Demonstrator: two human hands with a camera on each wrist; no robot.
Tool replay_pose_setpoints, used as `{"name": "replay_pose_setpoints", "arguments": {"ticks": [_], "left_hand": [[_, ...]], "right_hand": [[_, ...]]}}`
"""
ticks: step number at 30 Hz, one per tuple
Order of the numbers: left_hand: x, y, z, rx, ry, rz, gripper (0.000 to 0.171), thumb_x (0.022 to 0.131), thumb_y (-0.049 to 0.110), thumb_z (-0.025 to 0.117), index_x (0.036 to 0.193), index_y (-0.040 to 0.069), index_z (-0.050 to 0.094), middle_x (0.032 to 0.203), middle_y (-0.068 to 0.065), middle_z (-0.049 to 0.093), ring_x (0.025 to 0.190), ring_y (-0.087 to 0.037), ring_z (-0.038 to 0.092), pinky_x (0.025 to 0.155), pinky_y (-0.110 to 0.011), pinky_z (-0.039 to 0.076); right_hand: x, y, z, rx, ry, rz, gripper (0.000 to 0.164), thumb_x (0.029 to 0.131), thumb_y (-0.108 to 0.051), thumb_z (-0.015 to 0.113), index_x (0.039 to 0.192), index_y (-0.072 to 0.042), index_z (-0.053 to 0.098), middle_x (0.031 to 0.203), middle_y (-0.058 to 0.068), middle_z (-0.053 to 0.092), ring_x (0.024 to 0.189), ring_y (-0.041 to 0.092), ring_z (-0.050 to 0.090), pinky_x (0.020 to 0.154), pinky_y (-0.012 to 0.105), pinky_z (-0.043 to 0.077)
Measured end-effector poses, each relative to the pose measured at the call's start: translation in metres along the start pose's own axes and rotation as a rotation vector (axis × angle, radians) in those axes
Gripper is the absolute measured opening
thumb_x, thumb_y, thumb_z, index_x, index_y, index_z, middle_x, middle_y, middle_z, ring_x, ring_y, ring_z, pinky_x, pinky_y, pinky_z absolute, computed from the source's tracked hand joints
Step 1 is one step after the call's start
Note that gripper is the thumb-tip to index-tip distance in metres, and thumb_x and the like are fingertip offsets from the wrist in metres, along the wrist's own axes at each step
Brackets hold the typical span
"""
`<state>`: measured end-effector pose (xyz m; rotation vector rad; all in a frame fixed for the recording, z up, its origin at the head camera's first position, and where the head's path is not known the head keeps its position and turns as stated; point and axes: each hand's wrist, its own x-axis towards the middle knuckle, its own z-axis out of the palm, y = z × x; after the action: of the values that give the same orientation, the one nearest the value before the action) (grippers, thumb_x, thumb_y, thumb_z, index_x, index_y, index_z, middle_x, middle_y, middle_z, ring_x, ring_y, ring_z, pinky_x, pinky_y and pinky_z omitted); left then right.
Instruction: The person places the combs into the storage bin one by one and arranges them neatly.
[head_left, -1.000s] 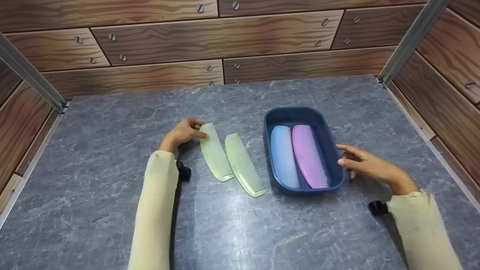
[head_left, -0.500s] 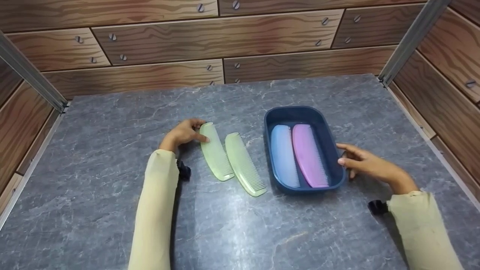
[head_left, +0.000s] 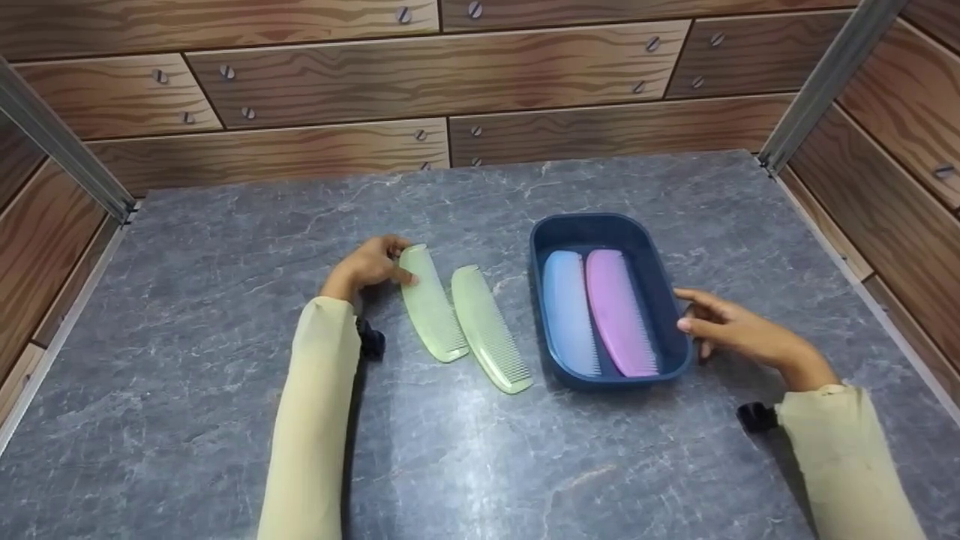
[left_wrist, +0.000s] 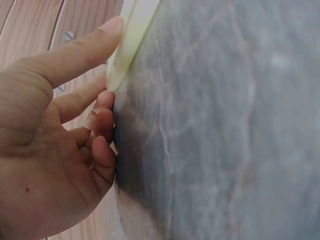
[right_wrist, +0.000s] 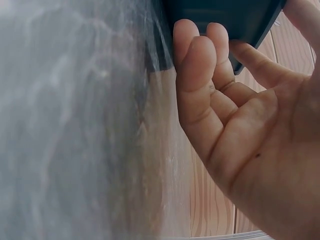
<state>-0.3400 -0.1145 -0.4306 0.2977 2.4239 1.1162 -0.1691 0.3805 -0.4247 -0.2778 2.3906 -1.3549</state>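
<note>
In the head view, my left hand [head_left: 371,262] is at the far end of the left pale green comb [head_left: 431,307], the thumb over its face and the other fingers by its edge. The left wrist view has the thumb [left_wrist: 85,55] along the comb [left_wrist: 131,42], index finger beneath, the other fingers curled near the tabletop. A second pale green comb [head_left: 489,330] lies just to the right. My right hand [head_left: 731,330] touches the right side of a dark blue tub [head_left: 660,270], fingertips [right_wrist: 197,60] against its outer wall and thumb at the rim.
Inside the tub, a blue comb [head_left: 568,315] and a pink comb [head_left: 619,315] lie side by side. The grey marbled tabletop [head_left: 225,300] extends to wood-patterned panels [head_left: 450,82] at the back and sides. Metal posts [head_left: 825,90] stand in the back corners.
The left thumb has shifted slightly down along the green comb's face. The right hand, the tub and the combs stay where they were.
</note>
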Motion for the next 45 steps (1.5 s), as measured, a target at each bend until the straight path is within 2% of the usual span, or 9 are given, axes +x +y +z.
{"name": "replay_pose_setpoints", "arguments": {"ticks": [11, 17, 23, 28, 35, 41, 45], "left_hand": [[-0.001, 0.002, 0.001, -0.05, -0.014, -0.047, 0.06, 0.079, -0.001, 0.073, 0.134, -0.002, 0.048, 0.125, -0.016, 0.052, 0.101, -0.021, 0.049, 0.09, -0.031, 0.043], [-0.001, 0.005, 0.0, -0.041, -0.019, -0.062, 0.06, 0.079, 0.0, 0.072, 0.133, -0.002, 0.046, 0.125, -0.015, 0.05, 0.105, -0.022, 0.048, 0.097, -0.034, 0.041], [-0.002, 0.006, 0.0, -0.02, -0.032, -0.042, 0.058, 0.079, -0.001, 0.072, 0.131, -0.004, 0.046, 0.128, -0.018, 0.05, 0.108, -0.024, 0.049, 0.1, -0.038, 0.042], [-0.003, 0.006, 0.0, -0.002, -0.021, -0.066, 0.054, 0.081, 0.0, 0.069, 0.129, -0.004, 0.046, 0.131, -0.019, 0.049, 0.109, -0.025, 0.047, 0.103, -0.039, 0.04], [-0.003, 0.01, -0.001, 0.054, -0.035, -0.027, 0.055, 0.082, 0.0, 0.065, 0.133, -0.006, 0.046, 0.133, -0.023, 0.049, 0.116, -0.029, 0.046, 0.108, -0.043, 0.037], [-0.004, 0.011, -0.002, 0.091, -0.073, -0.021, 0.063, 0.082, 0.008, 0.071, 0.138, -0.004, 0.045, 0.139, -0.022, 0.048, 0.122, -0.032, 0.049, 0.109, -0.044, 0.038], [-0.008, 0.012, -0.002, 0.198, -0.082, -0.043, 0.077, 0.079, 0.017, 0.078, 0.145, 0.005, 0.041, 0.147, -0.019, 0.04, 0.134, -0.034, 0.038, 0.113, -0.048, 0.031]], "right_hand": [[0.001, 0.001, 0.001, -0.013, 0.007, 0.004, 0.06, 0.1, -0.017, 0.051, 0.148, 0.006, 0.024, 0.097, 0.007, 0.049, 0.068, 0.013, 0.055, 0.065, 0.029, 0.052], [0.0, 0.001, 0.001, -0.022, 0.004, 0.003, 0.061, 0.1, -0.019, 0.051, 0.148, 0.005, 0.023, 0.096, 0.008, 0.049, 0.068, 0.014, 0.056, 0.065, 0.029, 0.052], [0.0, 0.001, 0.0, -0.022, 0.005, 0.005, 0.061, 0.1, -0.018, 0.051, 0.148, 0.006, 0.023, 0.097, 0.008, 0.049, 0.067, 0.014, 0.056, 0.064, 0.03, 0.052], [0.001, 0.0, 0.0, -0.028, -0.006, -0.004, 0.061, 0.1, -0.018, 0.05, 0.148, 0.007, 0.022, 0.098, 0.007, 0.049, 0.068, 0.014, 0.056, 0.064, 0.029, 0.052], [0.0, 0.001, 0.0, -0.029, 0.003, -0.006, 0.062, 0.1, -0.018, 0.05, 0.149, 0.006, 0.02, 0.096, 0.008, 0.048, 0.067, 0.014, 0.055, 0.065, 0.029, 0.051], [0.0, 0.0, 0.001, -0.025, 0.006, 0.0, 0.062, 0.1, -0.019, 0.05, 0.149, 0.005, 0.021, 0.096, 0.007, 0.048, 0.068, 0.013, 0.055, 0.065, 0.029, 0.052], [0.0, 0.0, 0.0, -0.03, 0.008, 0.0, 0.062, 0.1, -0.019, 0.05, 0.149, 0.006, 0.02, 0.096, 0.007, 0.049, 0.068, 0.013, 0.055, 0.065, 0.029, 0.052]]}}
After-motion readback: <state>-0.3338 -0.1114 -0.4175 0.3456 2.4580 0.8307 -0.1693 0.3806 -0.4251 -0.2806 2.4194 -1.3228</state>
